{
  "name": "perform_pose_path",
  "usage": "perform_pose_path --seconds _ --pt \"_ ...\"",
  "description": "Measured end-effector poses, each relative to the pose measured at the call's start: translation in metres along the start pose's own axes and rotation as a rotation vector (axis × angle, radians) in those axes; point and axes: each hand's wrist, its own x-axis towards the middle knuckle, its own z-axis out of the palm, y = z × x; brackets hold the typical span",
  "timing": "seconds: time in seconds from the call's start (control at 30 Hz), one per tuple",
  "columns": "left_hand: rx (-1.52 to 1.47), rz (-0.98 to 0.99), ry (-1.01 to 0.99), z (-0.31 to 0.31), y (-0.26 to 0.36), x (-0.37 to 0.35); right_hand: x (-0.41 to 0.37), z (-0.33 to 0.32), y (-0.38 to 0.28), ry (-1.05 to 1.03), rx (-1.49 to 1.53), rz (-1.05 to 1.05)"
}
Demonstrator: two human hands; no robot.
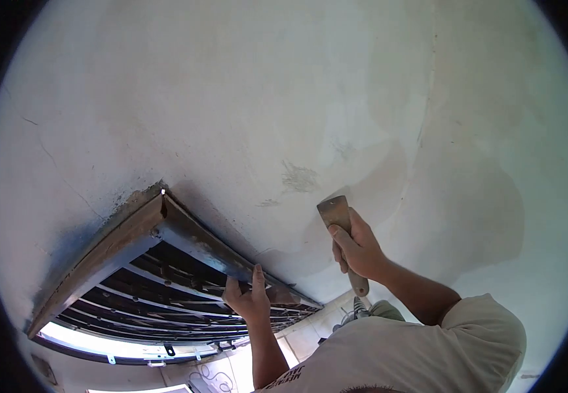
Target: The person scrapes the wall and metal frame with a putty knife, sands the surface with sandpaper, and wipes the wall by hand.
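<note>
Overhead, the right hand [360, 245] had its grip clamped tight round the handle of a putty knife [335, 213], fingers wrapped fully about it and the forefinger stretched up along the neck towards the blade. The wooden butt of the handle stuck out below the grip, and the flat metal blade rose above it, its top edge pressed against the plastered wall [245, 98]. Around and to the right of that grip the plaster looked darker and smoother than the pale surface farther up. Just above and to the left of the blade lay a rough scraped patch [299, 177].

The left hand [251, 298] sat lower and to the left of the right grip, well apart from it. Its grip was closed on the lower edge of the dark metal window frame [186, 229], thumb pointing up along the outer face and fingers hooked behind the edge. Whether it also held the brownish piece just to its right I could not tell. Beyond and left of this grip ran the curved grille bars [159, 288], with daylight under them. A pale shirt [428, 354] covered the shoulder below the right forearm.
</note>
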Motion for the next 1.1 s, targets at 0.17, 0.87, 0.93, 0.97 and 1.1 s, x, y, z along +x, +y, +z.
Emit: perform_pose_path --seconds 0.17,0.87,0.93,0.97,1.1 --pt "0.031 0.081 0.008 0.0 -0.009 0.001 -0.012 -0.008 0.003 -0.163 -0.025 -0.034" --pt "-0.36 -0.252 -0.857 -0.013 0.002 -0.094 -0.026 0.028 0.049 -0.664 -0.376 -0.597" --pt "-0.231 -0.299 -0.901 -0.023 0.003 -0.089 -0.022 0.026 0.053 -0.615 -0.347 -0.513" --pt "-0.24 -0.359 -0.897 -0.025 0.005 -0.085 -0.021 0.025 0.054 -0.585 -0.296 -0.43" --pt "-0.112 -0.358 -0.847 -0.039 0.019 -0.07 -0.028 0.013 0.053 -0.503 -0.376 -0.497"
